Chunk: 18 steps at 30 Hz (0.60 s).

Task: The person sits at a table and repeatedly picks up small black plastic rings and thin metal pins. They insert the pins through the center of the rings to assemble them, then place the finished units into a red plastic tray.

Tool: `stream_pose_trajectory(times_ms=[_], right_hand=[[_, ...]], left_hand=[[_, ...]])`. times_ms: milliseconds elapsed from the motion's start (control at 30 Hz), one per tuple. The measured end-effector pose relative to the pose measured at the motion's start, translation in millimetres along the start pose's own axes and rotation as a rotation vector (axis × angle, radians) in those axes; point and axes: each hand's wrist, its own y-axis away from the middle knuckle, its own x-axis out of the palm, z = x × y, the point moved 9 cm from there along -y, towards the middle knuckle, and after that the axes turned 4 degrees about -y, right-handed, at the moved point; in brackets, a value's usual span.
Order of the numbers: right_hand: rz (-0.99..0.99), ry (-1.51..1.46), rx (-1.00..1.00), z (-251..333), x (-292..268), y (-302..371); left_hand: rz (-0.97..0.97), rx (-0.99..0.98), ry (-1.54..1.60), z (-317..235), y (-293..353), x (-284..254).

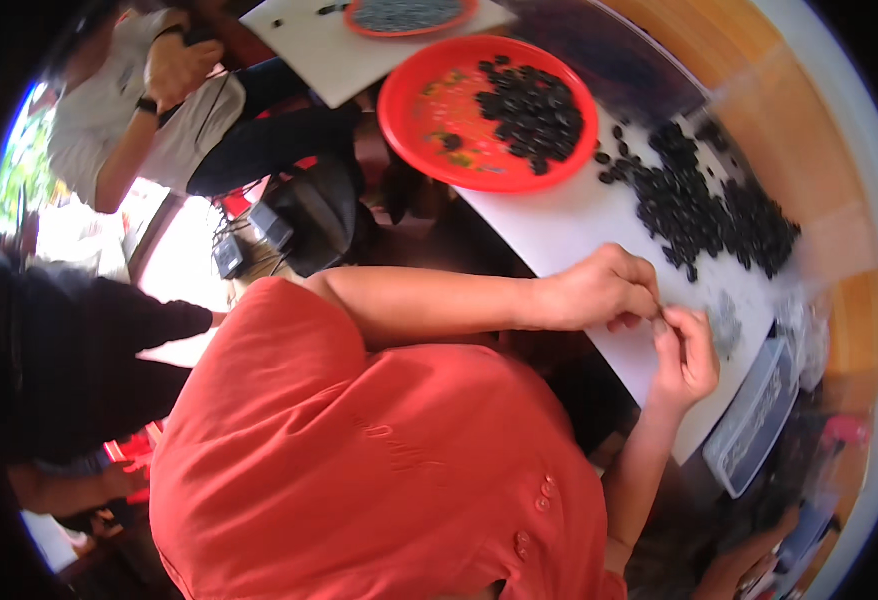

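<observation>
Left hand (599, 291), right hand (687, 362): fingers pinched together, content unclear | black pieces (677, 207): upper right of frame, above hands, heap slanting down rightward | left hand nearer

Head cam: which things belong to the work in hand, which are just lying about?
Likely in use:
- left hand, right hand, fingertips close together
- loose black pieces
- red dish with more black pieces
- small grey pile

Probably just lying about:
- blue-grey box
- dark boxy adapters
</observation>
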Motion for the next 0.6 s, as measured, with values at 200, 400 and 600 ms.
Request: stream_pose_trajectory(times_ms=[200,400,600], right_hand=[[0.017,0.039,-0.034,11,3,-4],[-0.098,0.033,0.059,-3,-13,2],[-0.205,-0.041,0.141,-16,-27,11]], left_hand=[[-0.022,-0.12,-0.07,-2,3,1],[-0.092,-0.027,-0.164,-12,6,-5],[-0.371,0.535,-1.194,-76,-37,-47]])
